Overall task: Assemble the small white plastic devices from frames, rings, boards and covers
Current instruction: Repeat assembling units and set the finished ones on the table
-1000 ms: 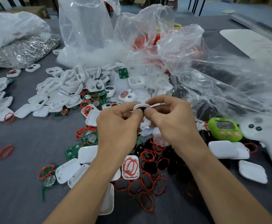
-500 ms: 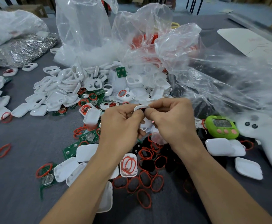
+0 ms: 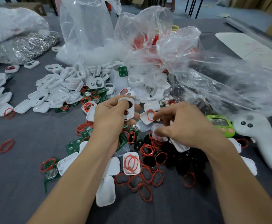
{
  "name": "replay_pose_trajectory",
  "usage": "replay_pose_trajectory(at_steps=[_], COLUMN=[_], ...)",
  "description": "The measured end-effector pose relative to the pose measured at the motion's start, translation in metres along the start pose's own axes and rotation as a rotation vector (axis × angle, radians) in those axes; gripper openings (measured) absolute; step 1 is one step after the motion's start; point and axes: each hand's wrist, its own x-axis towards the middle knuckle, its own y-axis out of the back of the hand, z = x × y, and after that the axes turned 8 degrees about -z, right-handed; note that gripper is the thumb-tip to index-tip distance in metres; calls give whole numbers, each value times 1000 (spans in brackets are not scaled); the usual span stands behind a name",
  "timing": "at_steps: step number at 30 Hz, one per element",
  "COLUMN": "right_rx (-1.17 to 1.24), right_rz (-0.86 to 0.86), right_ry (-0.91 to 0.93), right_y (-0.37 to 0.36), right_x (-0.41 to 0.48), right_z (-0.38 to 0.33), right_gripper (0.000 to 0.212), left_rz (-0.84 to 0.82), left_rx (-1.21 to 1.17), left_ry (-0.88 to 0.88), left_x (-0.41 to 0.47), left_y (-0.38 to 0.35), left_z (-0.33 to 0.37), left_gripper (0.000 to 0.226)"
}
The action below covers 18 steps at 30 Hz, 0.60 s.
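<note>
Grey table (image 3: 19,159) strewn with white parts; left hand (image 3: 111,118) pinching a two-holed frame (image 3: 132,110); right hand (image 3: 183,126) with fingers loosely apart, near a ring-fitted cover (image 3: 146,116).

left hand (image 3: 109,120) grips a white frame (image 3: 131,110), right hand (image 3: 185,125) loosely open.

A grey table (image 3: 19,183) carries several clear plastic bags (image 3: 86,29), one standing upright at the back, another crumpled wide across the right side (image 3: 229,88). A crinkled silver foil bag (image 3: 27,47) lies at the far left. On the right, a green handheld gadget (image 3: 220,125) with a small screen and pink buttons sits just beside a white, curved object (image 3: 261,138) marked with two dark dots. A white sheet (image 3: 245,46) lies at the far right corner; a cardboard box (image 3: 27,5) stands beyond the table.
</note>
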Motion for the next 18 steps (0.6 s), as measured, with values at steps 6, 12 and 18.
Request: replay_pose_trajectory(at_steps=[6, 12, 18], right_rx=[24, 612, 162], right_rz=[61, 188, 670], right_ry=[-28, 84, 47], right_y=[-3, 3, -3], right_x=[5, 8, 15], right_z=[5, 13, 12], right_gripper=[16, 18, 18], left_rz=[-19, -71, -96], left_rx=[-78, -208, -166], left_ry=[53, 84, 104], left_x=[1, 3, 4], left_y=[1, 2, 2], left_z=[2, 0, -1], left_gripper=[17, 18, 20])
